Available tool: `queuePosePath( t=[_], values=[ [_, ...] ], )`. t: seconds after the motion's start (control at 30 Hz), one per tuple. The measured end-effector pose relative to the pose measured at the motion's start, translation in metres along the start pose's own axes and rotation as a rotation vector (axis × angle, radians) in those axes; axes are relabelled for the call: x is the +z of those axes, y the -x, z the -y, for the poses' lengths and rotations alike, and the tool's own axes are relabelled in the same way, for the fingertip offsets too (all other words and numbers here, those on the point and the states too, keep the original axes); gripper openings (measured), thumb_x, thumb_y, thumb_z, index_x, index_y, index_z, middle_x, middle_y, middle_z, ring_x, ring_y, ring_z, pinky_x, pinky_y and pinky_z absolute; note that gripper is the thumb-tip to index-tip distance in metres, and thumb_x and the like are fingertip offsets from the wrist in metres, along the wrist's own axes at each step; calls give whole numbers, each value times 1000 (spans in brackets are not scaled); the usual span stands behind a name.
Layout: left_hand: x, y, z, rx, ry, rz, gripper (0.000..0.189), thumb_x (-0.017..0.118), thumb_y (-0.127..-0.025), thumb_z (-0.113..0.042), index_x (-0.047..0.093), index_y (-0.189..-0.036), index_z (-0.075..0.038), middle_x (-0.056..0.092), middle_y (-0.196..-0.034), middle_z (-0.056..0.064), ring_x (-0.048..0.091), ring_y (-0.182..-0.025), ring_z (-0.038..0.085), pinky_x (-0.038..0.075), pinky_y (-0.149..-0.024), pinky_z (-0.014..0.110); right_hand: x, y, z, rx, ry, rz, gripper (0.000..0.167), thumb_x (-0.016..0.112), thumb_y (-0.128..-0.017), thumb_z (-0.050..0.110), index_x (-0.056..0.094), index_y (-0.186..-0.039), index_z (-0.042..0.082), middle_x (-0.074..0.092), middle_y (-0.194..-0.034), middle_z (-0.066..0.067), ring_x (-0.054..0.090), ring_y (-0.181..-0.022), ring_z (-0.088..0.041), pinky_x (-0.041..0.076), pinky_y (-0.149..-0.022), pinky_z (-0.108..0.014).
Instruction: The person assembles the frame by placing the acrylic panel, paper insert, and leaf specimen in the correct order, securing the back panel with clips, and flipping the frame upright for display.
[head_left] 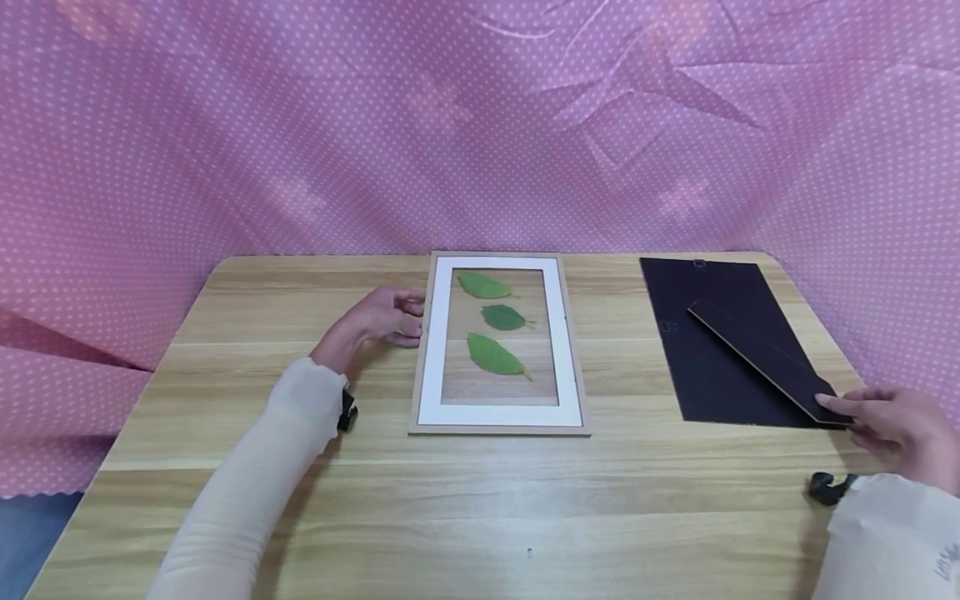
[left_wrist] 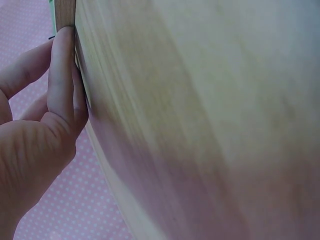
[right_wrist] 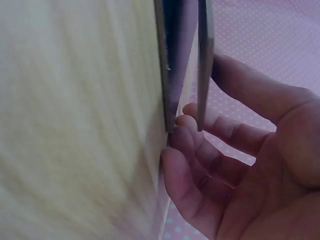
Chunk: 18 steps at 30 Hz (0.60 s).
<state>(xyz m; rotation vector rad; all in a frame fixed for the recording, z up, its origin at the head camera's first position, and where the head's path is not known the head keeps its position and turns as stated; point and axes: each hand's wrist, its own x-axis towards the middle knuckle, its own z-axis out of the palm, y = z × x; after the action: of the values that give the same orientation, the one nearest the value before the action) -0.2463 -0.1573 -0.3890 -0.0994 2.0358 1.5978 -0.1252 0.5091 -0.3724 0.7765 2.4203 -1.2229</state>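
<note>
A picture frame [head_left: 574,367] with a thin wooden rim lies flat mid-table, with a white mat [head_left: 495,415] around a see-through window. Inside the window are three green leaves, the upper leaf [head_left: 483,285], the middle leaf [head_left: 504,317] and the lower leaf [head_left: 495,355]. My left hand [head_left: 384,317] rests its fingertips against the frame's left edge, fingers loosely extended. At the right lies a black backing board [head_left: 720,375] with its stand leg [head_left: 765,362] slanting across it. My right hand [head_left: 900,425] pinches the leg's lower end, thumb on top; the right wrist view shows a gap between leg and board.
The wooden table [head_left: 375,500] carries everything, its far corners rounded. A small dark speck [head_left: 529,553] lies near the front. Pink dotted cloth [head_left: 450,125] hangs behind the table and along both sides. Small metal hangers [head_left: 700,263] sit on the board's edges.
</note>
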Motion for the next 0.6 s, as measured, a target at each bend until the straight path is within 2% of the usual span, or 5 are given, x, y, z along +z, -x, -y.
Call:
queuePosePath(
  t=[0.2,0.43,0.6],
  values=[
    [-1,1,1,8,3,3,78,60,-86,23,31,-156,3,43,-124,20,60,-91,24,63,-89,38,4,-3,3,24,28,-13,29,75,-94,29,61,-71,16,48,-74,2,51,-61,-14,56,-53,-25],
    [-1,-1,3,4,1,-11,76,60,-87,22,34,-155,2,44,-124,19,60,-91,24,64,-87,37,7,-3,4,16,30,41,35,71,-97,27,63,-63,23,44,-65,7,45,-56,-8,47,-49,-22],
    [0,-1,2,2,-1,-15,76,60,-87,22,34,-155,1,43,-125,19,60,-92,25,64,-88,37,6,-3,3,-51,1,116,36,66,-101,25,63,-65,25,37,-55,9,37,-48,-7,33,-42,-26]
  ],
)
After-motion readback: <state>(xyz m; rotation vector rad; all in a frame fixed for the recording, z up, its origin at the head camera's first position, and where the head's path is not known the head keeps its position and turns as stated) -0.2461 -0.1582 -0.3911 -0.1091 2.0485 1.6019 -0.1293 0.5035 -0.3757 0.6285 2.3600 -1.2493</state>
